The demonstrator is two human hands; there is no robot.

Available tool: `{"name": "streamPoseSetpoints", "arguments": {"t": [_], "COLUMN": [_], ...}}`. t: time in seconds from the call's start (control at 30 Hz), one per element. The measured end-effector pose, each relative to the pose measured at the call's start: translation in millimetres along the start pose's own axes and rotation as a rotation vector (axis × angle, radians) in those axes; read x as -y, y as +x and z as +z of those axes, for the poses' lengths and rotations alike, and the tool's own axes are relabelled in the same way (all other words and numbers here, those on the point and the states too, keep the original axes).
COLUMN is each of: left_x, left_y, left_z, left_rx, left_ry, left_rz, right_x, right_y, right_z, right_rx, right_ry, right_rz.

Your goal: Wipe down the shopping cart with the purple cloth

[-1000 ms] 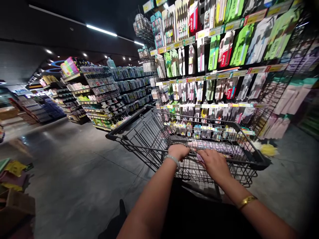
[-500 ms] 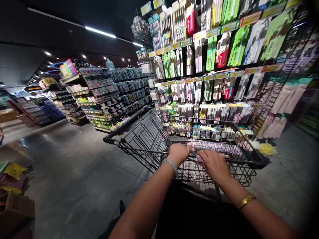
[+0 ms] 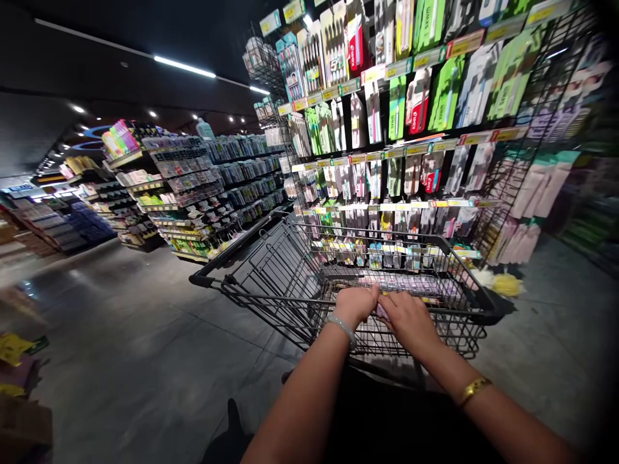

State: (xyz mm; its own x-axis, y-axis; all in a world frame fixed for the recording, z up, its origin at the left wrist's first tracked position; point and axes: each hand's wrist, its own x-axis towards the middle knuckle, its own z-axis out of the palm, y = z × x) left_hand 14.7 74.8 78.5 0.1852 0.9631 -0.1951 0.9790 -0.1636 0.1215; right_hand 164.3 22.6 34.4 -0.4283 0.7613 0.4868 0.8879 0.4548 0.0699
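Observation:
A black wire shopping cart (image 3: 271, 301) stands in front of me. My left hand (image 3: 356, 304), with a pale bangle at the wrist, is closed around its near rail. Close beside it, my right hand (image 3: 410, 321), below which a gold bracelet shows, curls its fingers over the same rail. A small patch of light purple (image 3: 382, 314) shows under the right fingertips; what it is I cannot make out. Inside the cart lies a long, pale purple patterned package (image 3: 411, 283), seen partly through the wires.
A tall rack of packaged toothbrushes (image 3: 401, 109) rises just beyond the cart. Pink gloves (image 3: 544, 187) hang at its right end, above a yellow puff (image 3: 507, 284). More stocked shelves (image 3: 178, 180) stand left across the grey floor (image 3: 145, 335). A cardboard box (image 3: 24, 419) sits lower left.
My left hand has slid right along the rail, now nearly touching my right hand. The rack and cart have shifted slightly left in view.

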Motion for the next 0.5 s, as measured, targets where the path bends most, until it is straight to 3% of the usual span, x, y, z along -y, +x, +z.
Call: {"name": "streamPoseSetpoints", "arguments": {"t": [0.13, 0.23, 0.33, 0.43, 0.5], "left_x": [-1.5, -5.1, -7.5, -6.9, -5.3], "left_y": [2.1, 2.1, 2.5, 1.8, 0.1], "left_z": [3.2, 5.0, 4.0, 0.8, -0.9], "left_rx": [0.015, 0.008, 0.008, 0.019, 0.026], "left_ry": [0.006, 0.013, 0.013, 0.015, 0.019], "left_rz": [-0.029, -0.059, -0.069, -0.073, -0.082], "right_x": [-37.1, -61.4, -50.7, -22.0, -18.2], "right_y": [-4.6, 2.2, 11.7, 7.2, -4.4], "right_z": [-0.9, -7.2, -14.7, -14.3, -9.6], "right_rx": [0.070, 0.248, 0.373, 0.235, 0.096], "right_ry": [0.163, 0.307, 0.227, 0.021, 0.021], "right_rz": [-0.032, 0.116, 0.237, 0.178, 0.068]}}
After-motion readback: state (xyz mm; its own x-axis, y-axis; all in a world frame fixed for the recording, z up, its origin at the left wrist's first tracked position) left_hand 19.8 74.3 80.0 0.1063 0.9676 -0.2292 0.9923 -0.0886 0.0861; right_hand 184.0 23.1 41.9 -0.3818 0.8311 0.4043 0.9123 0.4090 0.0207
